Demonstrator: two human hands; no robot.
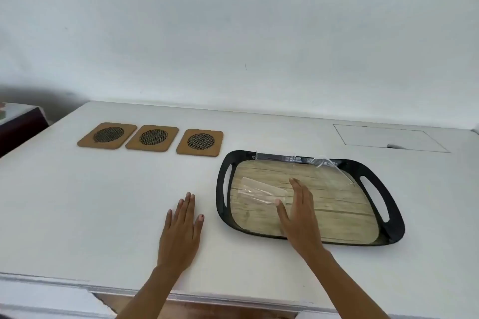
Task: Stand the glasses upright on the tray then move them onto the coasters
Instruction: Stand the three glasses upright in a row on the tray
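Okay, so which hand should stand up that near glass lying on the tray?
The right hand: it is already open over the tray, thumb beside the lying glass. The left hand is flat on the table, off the tray.

desk (103,215): plain white
tray (394,225): glossy black rim, pale wood-plank print inside
coasters, 10 o'clock of tray (107,135) (152,138) (200,142): tan cork, dark mesh-pattern oval in centre
glasses (261,190) (274,160) (331,167): clear, colourless
wall (233,21): white
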